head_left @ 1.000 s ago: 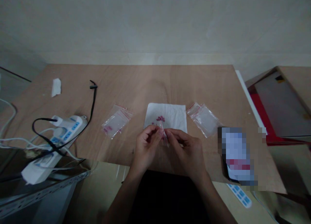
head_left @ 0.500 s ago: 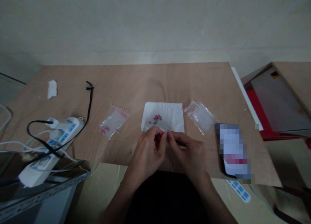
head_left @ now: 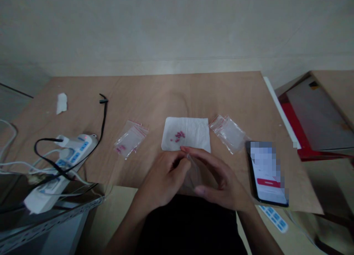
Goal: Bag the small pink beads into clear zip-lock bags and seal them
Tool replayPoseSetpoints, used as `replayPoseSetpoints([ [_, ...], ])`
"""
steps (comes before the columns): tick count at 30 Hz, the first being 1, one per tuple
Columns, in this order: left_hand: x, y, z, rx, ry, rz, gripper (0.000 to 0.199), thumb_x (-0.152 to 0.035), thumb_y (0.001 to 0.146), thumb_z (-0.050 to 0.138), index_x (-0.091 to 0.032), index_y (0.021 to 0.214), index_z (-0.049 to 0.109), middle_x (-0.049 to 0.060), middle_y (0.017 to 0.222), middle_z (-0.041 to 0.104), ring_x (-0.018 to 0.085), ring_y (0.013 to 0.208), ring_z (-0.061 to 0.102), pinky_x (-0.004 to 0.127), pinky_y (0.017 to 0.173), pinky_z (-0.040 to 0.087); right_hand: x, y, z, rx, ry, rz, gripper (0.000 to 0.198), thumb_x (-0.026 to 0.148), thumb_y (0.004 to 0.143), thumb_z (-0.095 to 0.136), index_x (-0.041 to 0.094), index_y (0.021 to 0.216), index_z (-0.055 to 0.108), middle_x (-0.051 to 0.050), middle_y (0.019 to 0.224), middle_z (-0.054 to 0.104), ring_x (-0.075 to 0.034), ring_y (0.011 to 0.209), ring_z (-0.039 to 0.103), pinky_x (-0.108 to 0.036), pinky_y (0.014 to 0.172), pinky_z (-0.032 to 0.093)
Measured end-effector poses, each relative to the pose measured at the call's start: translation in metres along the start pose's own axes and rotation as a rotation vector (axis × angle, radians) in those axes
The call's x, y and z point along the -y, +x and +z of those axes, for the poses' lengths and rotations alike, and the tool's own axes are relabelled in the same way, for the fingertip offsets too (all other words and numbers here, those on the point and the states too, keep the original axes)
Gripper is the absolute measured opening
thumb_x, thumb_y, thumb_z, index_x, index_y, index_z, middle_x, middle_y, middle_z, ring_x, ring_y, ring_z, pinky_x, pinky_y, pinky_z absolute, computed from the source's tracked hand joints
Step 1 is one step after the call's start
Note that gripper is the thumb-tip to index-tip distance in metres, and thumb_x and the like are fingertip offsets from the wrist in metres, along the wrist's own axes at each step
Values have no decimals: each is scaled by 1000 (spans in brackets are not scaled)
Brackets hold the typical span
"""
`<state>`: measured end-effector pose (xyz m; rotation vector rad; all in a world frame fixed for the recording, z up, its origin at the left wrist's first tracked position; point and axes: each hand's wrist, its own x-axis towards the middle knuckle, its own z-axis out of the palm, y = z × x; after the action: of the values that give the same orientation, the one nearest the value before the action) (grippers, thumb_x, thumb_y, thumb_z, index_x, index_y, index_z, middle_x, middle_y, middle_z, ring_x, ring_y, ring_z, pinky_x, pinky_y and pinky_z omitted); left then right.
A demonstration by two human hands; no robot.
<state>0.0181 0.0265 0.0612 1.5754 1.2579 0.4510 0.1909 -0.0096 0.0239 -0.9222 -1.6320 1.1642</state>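
Note:
A small clear zip bag [head_left: 193, 173] is at the front edge of the table, pinched at its upper left by my left hand [head_left: 168, 177]. My right hand [head_left: 221, 179] curves around the bag's other side, thumb and fingers apart, with the fingertips reaching close to my left hand. Whether the right fingertips touch the bag is hard to see. Just beyond the hands lies a white paper tissue [head_left: 195, 131] with several small dark pink pieces [head_left: 179, 134] on it.
Left of the tissue lie zip bags [head_left: 131, 137] with pink pieces inside; more clear zip bags [head_left: 229, 133] lie at right. A phone [head_left: 267, 173] rests by the right edge. At left are a power strip [head_left: 80, 151] with cables and a white scrap [head_left: 62, 103].
Both hands were pinching together at the tissue's near edge. Now my right hand has opened and its thumb has moved down and away, and the clear bag shows between the hands.

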Motion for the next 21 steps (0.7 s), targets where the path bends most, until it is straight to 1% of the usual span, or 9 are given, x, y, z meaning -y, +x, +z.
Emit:
replayPoseSetpoints([
  [2,1,1,2,-2,-51,-15,29,-29,87,43,-20,66,62,-3,60,59,14,60,55,25,56,38,-7,1,-1,37,95,-20,83,44,67,84,35,141,48,-6,138,58,-26,127,55,-44,110,43],
  [4,2,3,3,2,-97,-19,28,-30,87,44,-20,70,65,-3,64,62,14,63,56,25,58,40,-13,2,0,11,128,-17,89,48,57,88,35,137,52,-6,134,57,-26,125,55,-44,109,43],
  [7,4,4,3,14,-146,-38,27,-32,86,46,-19,71,64,-2,67,62,14,67,57,24,61,40,-17,5,5,-76,173,9,71,44,62,87,33,127,60,-6,120,62,-23,113,60,-39,100,49],
  [10,4,6,2,46,-159,-68,28,-34,85,48,-19,63,57,-3,60,53,13,61,50,24,56,36,-18,7,7,-127,256,48,53,39,63,87,29,111,67,-4,107,66,-20,102,64,-34,91,53],
  [12,4,8,1,41,-164,-55,28,-34,82,49,-19,58,52,-4,56,45,12,57,45,24,53,33,-19,9,5,-122,319,95,55,41,59,89,27,108,68,-5,106,69,-20,101,66,-33,90,54],
  [14,3,10,0,17,-175,-24,28,-32,81,50,-19,56,48,-4,54,42,11,55,42,24,52,31,-20,10,3,-114,369,135,64,43,54,91,27,111,67,-5,108,71,-21,104,67,-35,92,54],
  [16,3,11,0,3,-189,0,28,-31,81,50,-20,56,48,-4,55,41,11,55,42,24,52,31,-21,12,2,-93,403,165,72,46,51,91,28,116,67,-6,112,71,-23,108,67,-38,96,53],
  [18,2,12,0,-1,-200,13,28,-31,81,50,-20,56,48,-4,56,42,12,56,43,25,53,32,-21,13,2,-81,440,181,75,51,49,90,27,116,67,-8,115,71,-26,110,66,-41,97,52],
  [21,1,12,-2,-12,-206,24,28,-31,81,50,-20,55,45,-4,56,41,11,56,42,25,53,32,-21,15,6,-99,467,209,74,59,49,87,25,112,69,-9,109,72,-26,104,68,-41,92,55],
])
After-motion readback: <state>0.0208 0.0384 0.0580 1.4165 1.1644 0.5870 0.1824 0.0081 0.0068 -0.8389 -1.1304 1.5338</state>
